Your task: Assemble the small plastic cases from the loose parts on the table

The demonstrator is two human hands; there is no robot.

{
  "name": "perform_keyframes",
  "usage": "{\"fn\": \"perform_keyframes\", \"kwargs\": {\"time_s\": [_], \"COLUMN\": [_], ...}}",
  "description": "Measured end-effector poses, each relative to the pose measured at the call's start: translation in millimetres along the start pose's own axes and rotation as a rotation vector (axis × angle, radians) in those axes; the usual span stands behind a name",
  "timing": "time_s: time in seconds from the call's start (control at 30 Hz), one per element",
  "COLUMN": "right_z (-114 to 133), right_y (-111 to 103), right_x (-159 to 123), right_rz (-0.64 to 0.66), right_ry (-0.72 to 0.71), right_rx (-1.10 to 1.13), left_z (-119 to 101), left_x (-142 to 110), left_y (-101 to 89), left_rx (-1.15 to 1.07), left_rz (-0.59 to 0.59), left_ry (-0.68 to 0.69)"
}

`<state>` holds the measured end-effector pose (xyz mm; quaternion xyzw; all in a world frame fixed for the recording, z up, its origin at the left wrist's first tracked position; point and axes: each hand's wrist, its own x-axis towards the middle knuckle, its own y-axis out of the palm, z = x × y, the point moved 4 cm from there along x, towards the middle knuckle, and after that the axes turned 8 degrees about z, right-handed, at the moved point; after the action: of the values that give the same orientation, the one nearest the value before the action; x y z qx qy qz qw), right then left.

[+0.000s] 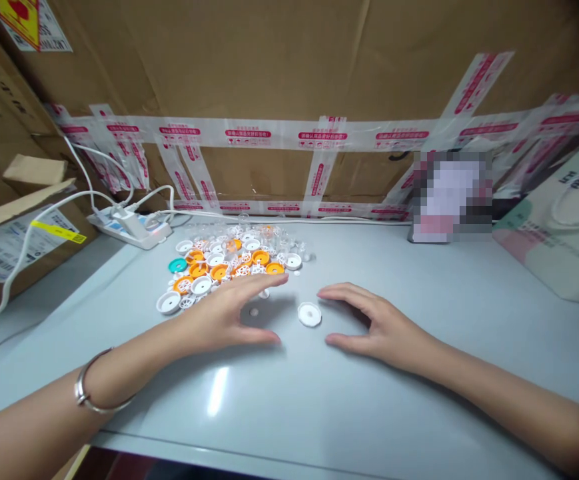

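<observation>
A round white plastic disc (310,315) with a slightly scalloped rim lies flat on the grey table (289,407), between my two hands. My left hand (234,310) is held to its left, thumb and fingers spread apart, touching nothing. On the other side my right hand (369,320) curves toward the disc, its thumb and fingers also apart and holding nothing. Behind my left hand spreads a pile of small round plastic parts, with orange caps (220,273), white caps (170,303), a teal cap (178,265), white spoked wheels and clear pieces. A tiny white piece (254,312) lies near my left palm.
A power strip (132,230) with plugs and white cables stands at the back left, beside an opened carton (24,240). Large taped cardboard (269,67) walls the back. A phone-like object (432,230), partly pixelated, and a pale bag (564,227) stand at right.
</observation>
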<state>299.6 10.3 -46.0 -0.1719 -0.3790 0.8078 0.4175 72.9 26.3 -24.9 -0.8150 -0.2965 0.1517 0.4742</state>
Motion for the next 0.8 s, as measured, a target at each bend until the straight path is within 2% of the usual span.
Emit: {"fn": "perform_keyframes", "kwargs": {"time_s": [0.17, 0.27, 0.47, 0.8], "right_z": [6, 7, 8, 9], "right_y": [6, 10, 12, 14], "right_x": [11, 13, 18, 18], "right_rz": [-0.050, -0.065, -0.076, -0.104], "right_ry": [0.041, 0.078, 0.114, 0.155], "right_rx": [-0.036, -0.039, -0.044, -0.098], "left_z": [4, 11, 26, 29], "left_x": [-14, -17, -18, -21], "left_y": [-31.2, -42.7, -49.6, -55.0], "left_rx": [0.091, 0.124, 0.209, 0.196], "left_rz": [0.038, 0.112, 0.172, 0.129], "left_ry": [0.079, 0.034, -0.110, -0.065]}}
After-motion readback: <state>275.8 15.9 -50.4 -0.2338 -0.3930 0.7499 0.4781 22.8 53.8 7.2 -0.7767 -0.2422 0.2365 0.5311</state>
